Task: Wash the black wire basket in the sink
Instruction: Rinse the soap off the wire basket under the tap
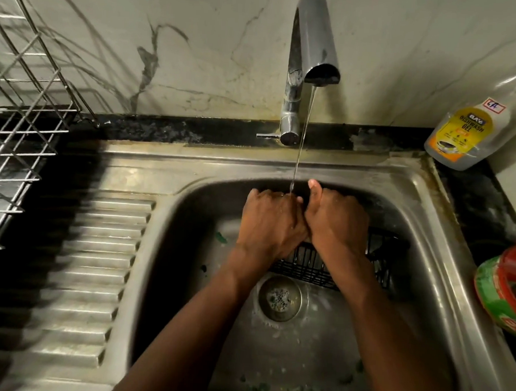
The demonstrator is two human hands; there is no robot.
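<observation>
Black wire basket [307, 262] lies in the sink [428, 222] basin, below and just nearside of the curled fingers, showing between the wrists and right of the right wrist. Left hand [268, 222] and right hand [336, 220] meet knuckle to knuckle under the tap's [315, 49] thin stream [301, 143], fingers curled down out of sight, right thumb raised; cannot tell whether they grip the basket's rim. Risks, as judged: wet fingers slipping off thin wire so the basket drops; the stream striking knuckles, not wire, leaving it poorly rinsed.
</observation>
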